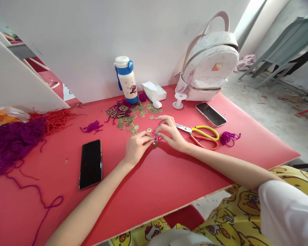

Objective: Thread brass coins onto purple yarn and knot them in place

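Over the middle of the red table, my left hand (pixel 138 147) pinches a short purple cord (pixel 157 138) between thumb and fingertips. A brass-coloured coin with a hole (pixel 155 145) hangs at the cord, just below the fingertips. From the other side my right hand (pixel 173 136) comes in with bent fingers, its thumb and fingertips closed around the same cord. The exact loop or knot is too small to make out. Several more holed coins (pixel 128 120) lie loose just beyond my hands, partly under a bundle of purple cords (pixel 121 108).
Scissors (pixel 195 131) lie right of my right hand, near another phone (pixel 210 114) and a white spool (pixel 179 100). A black phone (pixel 91 164) lies left. Behind stand a bottle (pixel 127 80) and a white backpack (pixel 207 66). Purple yarn (pixel 16 140) heaps at far left.
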A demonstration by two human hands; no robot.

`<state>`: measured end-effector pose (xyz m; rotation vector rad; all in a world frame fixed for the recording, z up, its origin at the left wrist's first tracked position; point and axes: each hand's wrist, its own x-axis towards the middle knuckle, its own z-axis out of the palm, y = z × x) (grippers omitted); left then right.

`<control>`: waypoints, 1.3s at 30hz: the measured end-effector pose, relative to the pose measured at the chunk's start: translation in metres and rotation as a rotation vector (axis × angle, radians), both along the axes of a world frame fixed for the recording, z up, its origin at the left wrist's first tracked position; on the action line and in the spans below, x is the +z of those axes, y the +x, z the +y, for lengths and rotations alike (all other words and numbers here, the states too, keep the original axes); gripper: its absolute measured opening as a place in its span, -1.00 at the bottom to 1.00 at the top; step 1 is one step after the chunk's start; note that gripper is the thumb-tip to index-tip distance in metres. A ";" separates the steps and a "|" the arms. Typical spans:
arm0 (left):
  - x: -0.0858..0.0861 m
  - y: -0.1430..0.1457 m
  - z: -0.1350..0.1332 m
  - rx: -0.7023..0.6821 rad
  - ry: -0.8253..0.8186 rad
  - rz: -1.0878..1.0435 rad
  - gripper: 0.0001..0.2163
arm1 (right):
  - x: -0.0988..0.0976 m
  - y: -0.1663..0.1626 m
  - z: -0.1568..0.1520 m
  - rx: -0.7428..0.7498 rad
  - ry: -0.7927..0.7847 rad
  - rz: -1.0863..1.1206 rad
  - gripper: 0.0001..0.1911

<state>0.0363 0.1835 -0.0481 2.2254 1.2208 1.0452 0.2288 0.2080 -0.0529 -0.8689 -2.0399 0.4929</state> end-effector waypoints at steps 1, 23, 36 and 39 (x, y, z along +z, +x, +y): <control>0.001 -0.001 -0.001 -0.028 0.062 0.024 -0.87 | -0.001 0.000 0.001 -0.003 -0.020 0.013 -0.90; 0.000 0.005 0.001 0.068 -0.249 -0.427 -0.90 | -0.005 -0.002 0.001 0.114 -0.123 0.066 -0.82; 0.024 0.009 -0.008 -0.130 -0.422 -0.612 -0.86 | -0.009 0.006 0.020 -0.005 -0.429 0.234 -0.58; 0.024 0.012 -0.007 -0.008 -0.476 -0.713 -0.84 | -0.014 0.006 0.025 -0.118 -0.621 0.501 -0.65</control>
